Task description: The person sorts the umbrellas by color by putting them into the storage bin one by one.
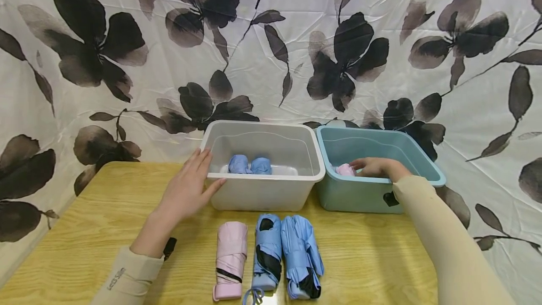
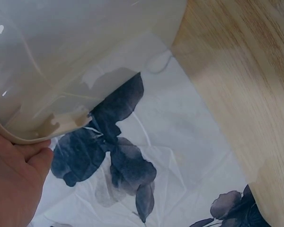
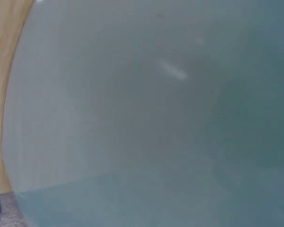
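In the head view, my left hand [image 1: 188, 187] rests on the left front corner of the white bin [image 1: 262, 194], fingers along its rim. The left wrist view shows the fingers [image 2: 35, 153] against that rim. Two rolled blue bundles, probably folded umbrellas [image 1: 239, 164] [image 1: 261, 166], are inside this bin. My right hand [image 1: 374, 167] reaches into the teal bin [image 1: 360, 196] and grips a pink folded umbrella [image 1: 345, 170]; the front wall hides its lower part and some fingertips. The right wrist view shows mostly the bin's blurred wall [image 3: 132, 118].
On the wooden table [image 1: 186, 267], in front of the bins, lie a pink folded umbrella [image 1: 230, 258] and two blue ones [image 1: 267, 253] [image 1: 300, 255]. A blue cord loop [image 1: 254, 295] hangs near the table's front. Flowered cloth [image 1: 271, 60] covers the wall behind.
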`<state>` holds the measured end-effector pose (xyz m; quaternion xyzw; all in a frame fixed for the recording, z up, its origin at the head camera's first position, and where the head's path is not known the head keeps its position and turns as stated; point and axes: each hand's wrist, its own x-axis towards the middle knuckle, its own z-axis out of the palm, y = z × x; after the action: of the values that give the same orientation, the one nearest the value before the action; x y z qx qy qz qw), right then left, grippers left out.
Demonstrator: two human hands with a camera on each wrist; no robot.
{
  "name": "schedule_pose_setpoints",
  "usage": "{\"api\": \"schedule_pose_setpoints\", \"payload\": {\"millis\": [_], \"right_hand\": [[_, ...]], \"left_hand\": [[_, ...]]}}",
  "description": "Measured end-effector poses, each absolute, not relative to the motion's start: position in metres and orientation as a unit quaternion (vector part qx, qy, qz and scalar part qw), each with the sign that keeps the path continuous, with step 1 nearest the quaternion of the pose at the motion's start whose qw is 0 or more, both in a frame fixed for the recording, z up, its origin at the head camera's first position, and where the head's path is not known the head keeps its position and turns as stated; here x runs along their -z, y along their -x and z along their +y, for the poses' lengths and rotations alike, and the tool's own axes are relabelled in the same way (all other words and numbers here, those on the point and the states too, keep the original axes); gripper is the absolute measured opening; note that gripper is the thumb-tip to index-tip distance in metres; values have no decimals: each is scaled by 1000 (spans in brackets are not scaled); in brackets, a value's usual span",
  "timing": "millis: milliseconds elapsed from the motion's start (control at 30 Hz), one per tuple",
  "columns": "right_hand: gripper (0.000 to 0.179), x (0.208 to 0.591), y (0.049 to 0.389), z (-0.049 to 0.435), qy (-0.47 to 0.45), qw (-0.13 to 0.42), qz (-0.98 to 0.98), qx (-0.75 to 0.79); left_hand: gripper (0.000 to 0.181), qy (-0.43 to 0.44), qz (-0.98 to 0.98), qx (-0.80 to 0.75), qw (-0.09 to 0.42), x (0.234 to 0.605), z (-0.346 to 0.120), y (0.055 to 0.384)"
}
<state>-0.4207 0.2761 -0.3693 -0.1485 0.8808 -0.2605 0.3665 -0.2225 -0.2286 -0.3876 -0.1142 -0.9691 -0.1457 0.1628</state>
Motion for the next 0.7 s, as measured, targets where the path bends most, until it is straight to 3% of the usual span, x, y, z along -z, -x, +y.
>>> {"api": "schedule_pose_setpoints", "payload": {"millis": [200,700], "right_hand": [[77,371,420,275,158,381,876,250],[72,360,407,271,166,320,895,264]], "left_hand": [[86,116,-969,146,164,388,-228,221],[85,120,-966,148,174,389,-229,222]]}}
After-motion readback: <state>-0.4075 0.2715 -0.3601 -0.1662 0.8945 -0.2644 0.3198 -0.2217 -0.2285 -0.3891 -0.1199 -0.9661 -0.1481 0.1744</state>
